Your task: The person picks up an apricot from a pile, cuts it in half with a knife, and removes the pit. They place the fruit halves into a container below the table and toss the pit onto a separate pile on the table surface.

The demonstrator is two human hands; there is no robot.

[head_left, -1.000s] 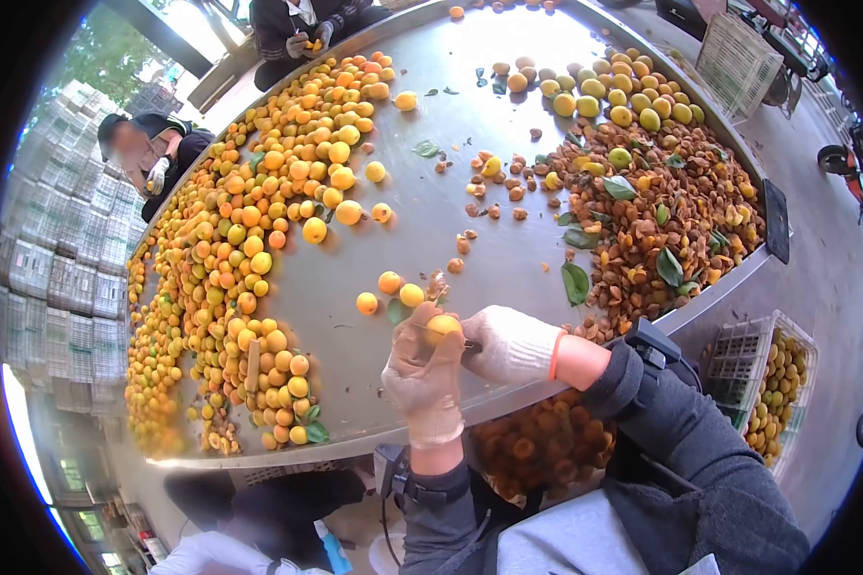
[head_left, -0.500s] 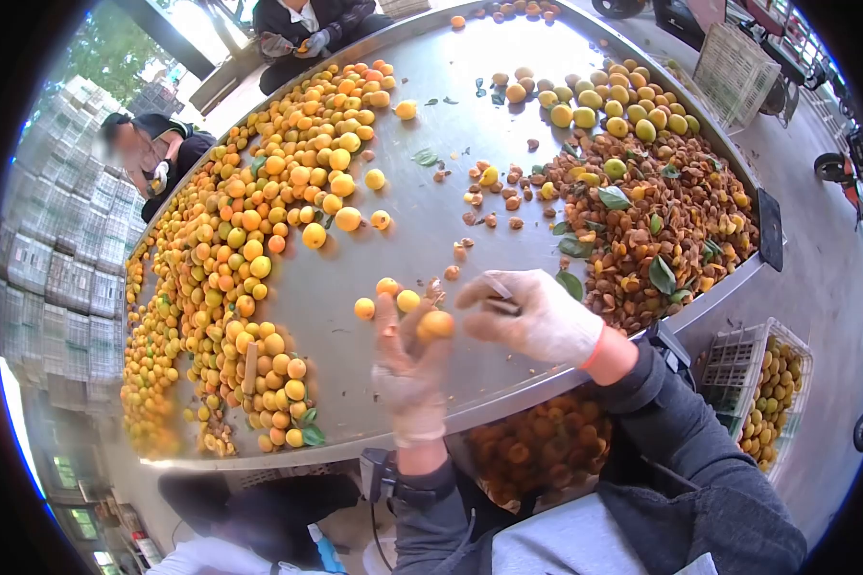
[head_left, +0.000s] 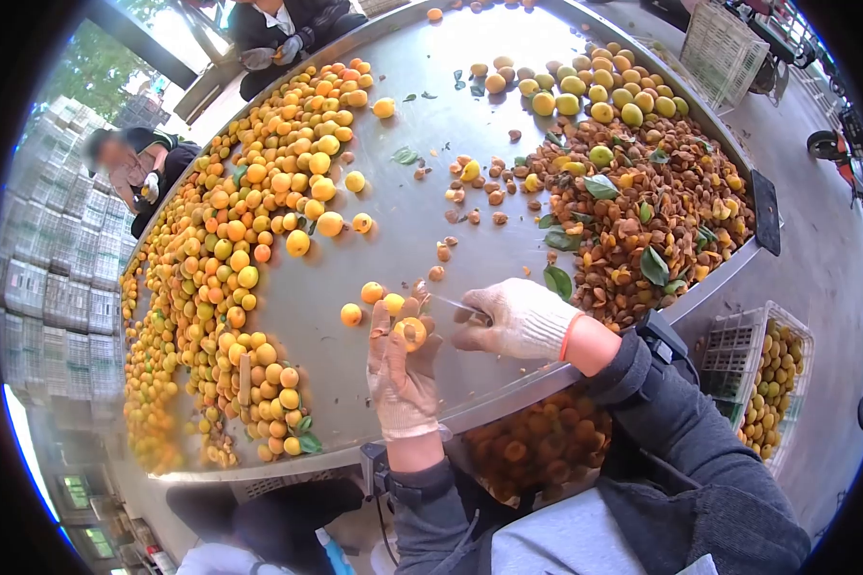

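Observation:
My left hand (head_left: 403, 379), in a pale glove stained at the fingers, holds an orange fruit (head_left: 410, 333) that shows a cut ring on its face. My right hand (head_left: 518, 319), also gloved, is closed around a small knife (head_left: 457, 305) whose thin blade points left toward that fruit. Just beyond my left fingertips, a few loose orange fruits (head_left: 372, 292) lie on the metal table (head_left: 326, 278). Small brown pieces (head_left: 436, 273) are scattered past them.
Whole orange fruits (head_left: 249, 225) cover the table's left side. Brown scraps with leaves (head_left: 642, 211) are heaped at right, below yellow-green fruits (head_left: 623, 91). A crate of fruit (head_left: 772, 388) stands at lower right; more fruit (head_left: 537, 446) sits beneath the table edge. Two people work across the table.
The view has shifted slightly, moving the table's contents left. The fruit in my left hand now shows a cut face, and the blade in my right hand is more clearly visible.

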